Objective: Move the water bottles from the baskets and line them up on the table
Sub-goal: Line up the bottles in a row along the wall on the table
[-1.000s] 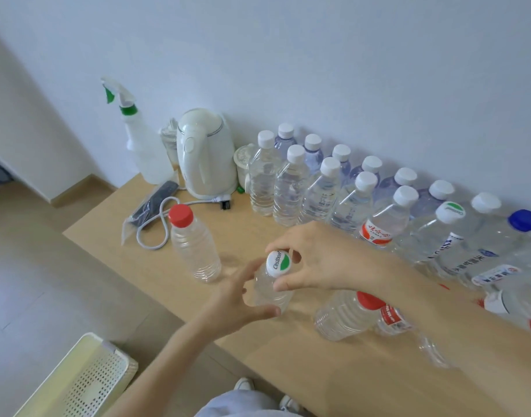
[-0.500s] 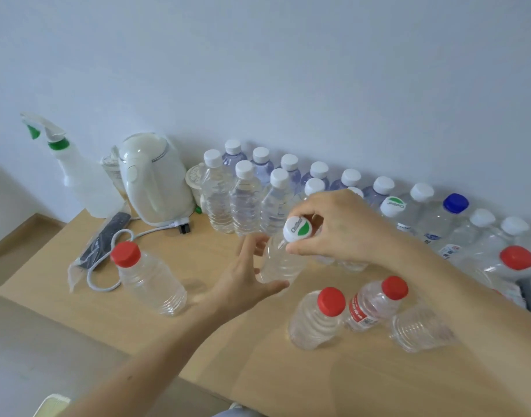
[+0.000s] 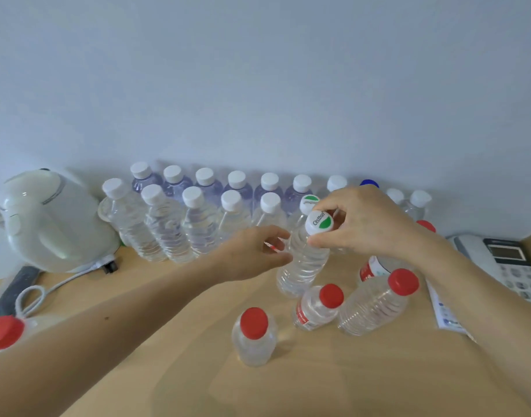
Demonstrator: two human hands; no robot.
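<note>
My right hand (image 3: 365, 222) pinches the white-and-green cap of a clear water bottle (image 3: 303, 263), which stands tilted on the wooden table (image 3: 318, 383). My left hand (image 3: 252, 254) curls round the bottle's left side. Behind it, two rows of white-capped bottles (image 3: 195, 227) stand against the wall. Red-capped bottles stand in front: one (image 3: 253, 335) nearest me, a small one (image 3: 316, 307) and a larger one (image 3: 375, 302) to the right. Another red-capped bottle (image 3: 5, 332) sits at the far left edge.
A white electric kettle (image 3: 50, 224) stands at the back left, its cord (image 3: 32, 296) looping over the table. A white desk telephone (image 3: 505, 263) and a paper sheet (image 3: 444, 311) lie at the right. The wall runs right behind the bottle rows.
Both hands have carried the green-capped bottle away from me toward the back rows. The view has swung right, so the spray bottle and basket are out of sight.
</note>
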